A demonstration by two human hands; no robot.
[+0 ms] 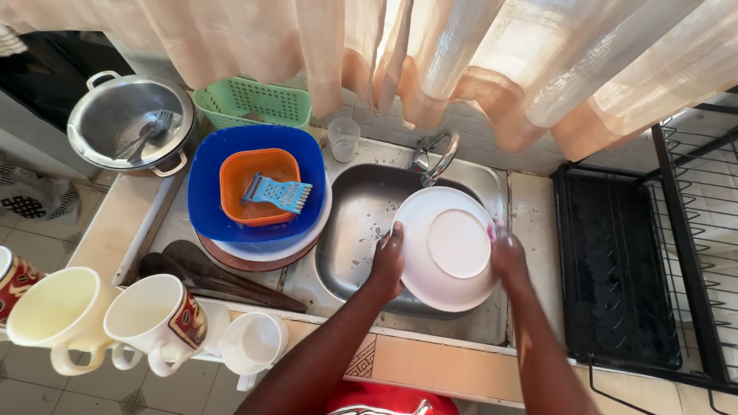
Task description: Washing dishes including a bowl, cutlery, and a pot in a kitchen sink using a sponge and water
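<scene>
Fingers of L hand (387, 261), R hand (507, 257) grip white plate (450, 250); orange bowl (257, 187) maybe wet.

Head view: left hand (387, 261) grips the rim of a white plate (448, 247), held underside up over the steel sink (346, 238); right hand (507, 257) presses a pink sponge (492, 231) to its opposite edge. Blue basin (207, 184) holds an orange bowl (240, 180); mugs (146, 319) stand nearer.

mug (11, 280) cut off left, rack (692, 230) cut off right
</scene>
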